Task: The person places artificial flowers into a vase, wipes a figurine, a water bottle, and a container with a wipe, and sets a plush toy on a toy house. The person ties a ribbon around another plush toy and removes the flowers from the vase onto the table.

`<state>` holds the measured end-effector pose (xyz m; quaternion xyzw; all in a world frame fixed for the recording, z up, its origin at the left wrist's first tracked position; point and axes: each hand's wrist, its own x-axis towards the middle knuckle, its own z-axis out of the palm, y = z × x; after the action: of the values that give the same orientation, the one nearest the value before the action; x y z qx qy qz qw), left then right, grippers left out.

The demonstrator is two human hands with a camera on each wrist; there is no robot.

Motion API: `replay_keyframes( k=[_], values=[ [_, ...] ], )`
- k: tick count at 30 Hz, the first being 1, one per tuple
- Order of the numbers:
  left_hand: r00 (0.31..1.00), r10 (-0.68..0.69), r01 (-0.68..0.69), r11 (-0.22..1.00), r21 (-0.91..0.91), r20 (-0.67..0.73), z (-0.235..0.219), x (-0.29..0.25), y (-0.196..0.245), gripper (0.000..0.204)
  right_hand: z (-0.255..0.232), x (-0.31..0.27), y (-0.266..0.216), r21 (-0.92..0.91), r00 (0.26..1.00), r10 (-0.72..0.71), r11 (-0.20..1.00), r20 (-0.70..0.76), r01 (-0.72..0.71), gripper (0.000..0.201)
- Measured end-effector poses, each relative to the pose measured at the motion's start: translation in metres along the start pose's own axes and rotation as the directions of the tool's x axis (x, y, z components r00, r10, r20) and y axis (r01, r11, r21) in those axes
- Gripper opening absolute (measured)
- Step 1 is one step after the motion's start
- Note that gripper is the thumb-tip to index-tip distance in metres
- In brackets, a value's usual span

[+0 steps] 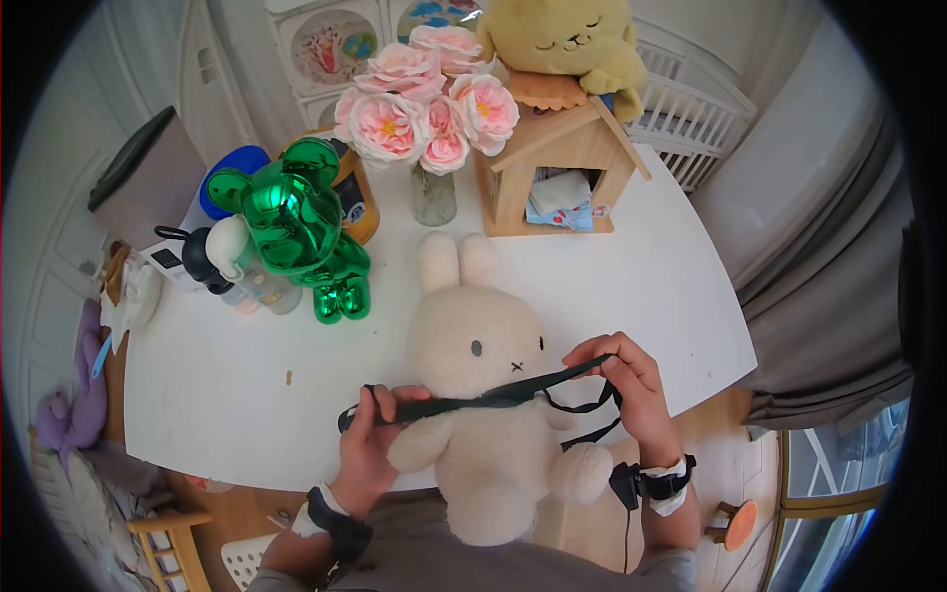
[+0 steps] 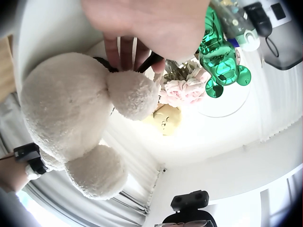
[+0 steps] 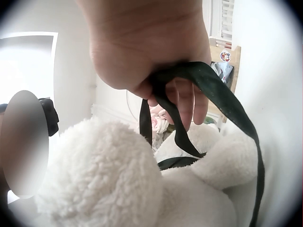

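Observation:
A cream plush bunny (image 1: 493, 449) lies face up at the table's near edge, its ears pointing toward the back. Across its neck, under the face, stretches a dark green ribbon (image 1: 508, 393). My left hand (image 1: 367, 449) grips the ribbon beside the bunny's raised arm, and a short end sticks out past the fingers. On the other side my right hand (image 1: 636, 390) pinches the ribbon between thumb and fingers. From there a loose loop of ribbon (image 3: 222, 97) hangs down beside the bunny, as the right wrist view shows.
A shiny green bear figure (image 1: 296, 222) stands at the left beside bottles (image 1: 222, 252). Behind the bunny are pink flowers (image 1: 395, 123) in a glass vase (image 1: 434, 197). A wooden house (image 1: 501, 187) with a yellow plush toy (image 1: 562, 39) on top stands at the back right.

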<state>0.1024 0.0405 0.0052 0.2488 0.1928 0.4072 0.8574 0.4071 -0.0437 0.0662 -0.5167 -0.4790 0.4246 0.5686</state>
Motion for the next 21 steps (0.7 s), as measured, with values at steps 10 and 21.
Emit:
replay_keyframes(
  k=[10, 21],
  values=[
    [0.995, 0.013, -0.017, 0.999, -0.04, -0.098, 0.006, 0.011, 0.0, 0.039, -0.017, -0.021, 0.005, 0.007, 0.995, 0.104, 0.995, -0.006, -0.104, 0.015],
    [0.982, -0.156, -0.015, 0.48, 0.877, 0.102, 0.079, 0.035, 0.053, 0.03, 0.021, 0.01, -0.122, 0.023, 0.788, -0.356, 0.916, 0.502, 0.4, 0.032]
  ],
)
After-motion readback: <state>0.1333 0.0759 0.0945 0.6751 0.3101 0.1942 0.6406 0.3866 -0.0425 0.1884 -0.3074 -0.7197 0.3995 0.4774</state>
